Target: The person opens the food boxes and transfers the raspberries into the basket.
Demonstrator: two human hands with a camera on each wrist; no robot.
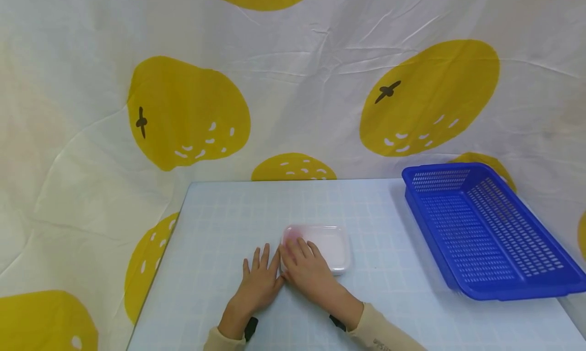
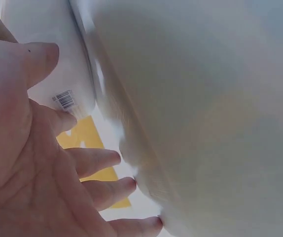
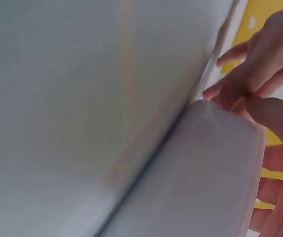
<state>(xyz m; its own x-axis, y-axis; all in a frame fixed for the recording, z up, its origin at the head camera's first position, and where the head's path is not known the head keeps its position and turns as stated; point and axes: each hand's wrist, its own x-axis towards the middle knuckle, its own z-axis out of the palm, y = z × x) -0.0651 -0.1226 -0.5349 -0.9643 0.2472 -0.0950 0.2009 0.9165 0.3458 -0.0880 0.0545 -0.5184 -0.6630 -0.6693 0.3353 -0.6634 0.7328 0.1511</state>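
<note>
A small clear plastic box [image 1: 329, 244] lies on the table, with a pinkish thing [image 1: 291, 235] showing at its left end. Its contents cannot be made out further. My right hand [image 1: 309, 270] rests over the box's left part, fingers extended across the top and thumb by the near left corner. Left of the box, my left hand [image 1: 260, 285] is spread with straight fingers, its index finger against the box's side. In the left wrist view, a barcode label [image 2: 65, 99] shows on the box beside that finger, and the other fingertips touch the table.
A blue slotted plastic basket [image 1: 462, 239] stands on the table's right side. Behind the table [image 1: 220, 213] hangs a white cloth [image 1: 302, 101] with large yellow fruit prints.
</note>
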